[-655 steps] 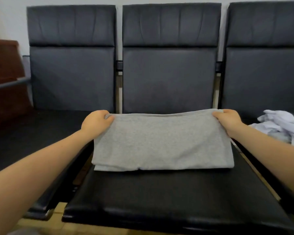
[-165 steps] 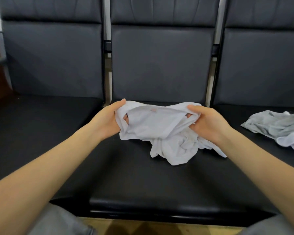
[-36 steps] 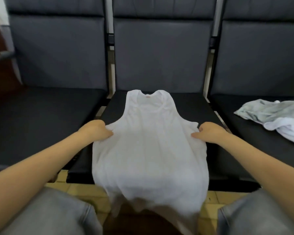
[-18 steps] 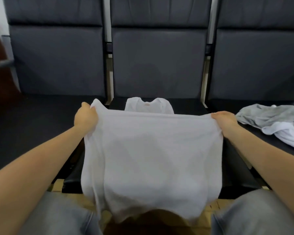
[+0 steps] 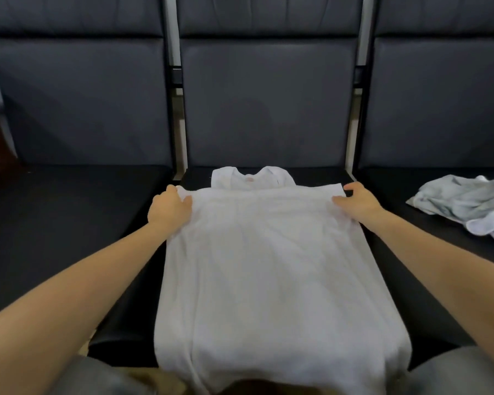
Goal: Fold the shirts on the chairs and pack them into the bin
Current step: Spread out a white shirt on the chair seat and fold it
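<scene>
Hands (image 5: 170,209) (image 5: 360,202) gripping white shirt's (image 5: 268,266) folded edge

Waiting rm or lobby, row of linked black padded chairs (image 5: 265,104), tiled floor

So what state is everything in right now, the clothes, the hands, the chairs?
White tank top: spread on the middle chair, hem folded up toward the neckline, near fold hanging over the seat's front edge.
Left hand: pinching the hem's left corner.
Right hand: holding the hem's right corner.
Grey and white shirts: crumpled, unfolded, on the right chair.
Middle chair: upright, seat mostly covered.
</scene>
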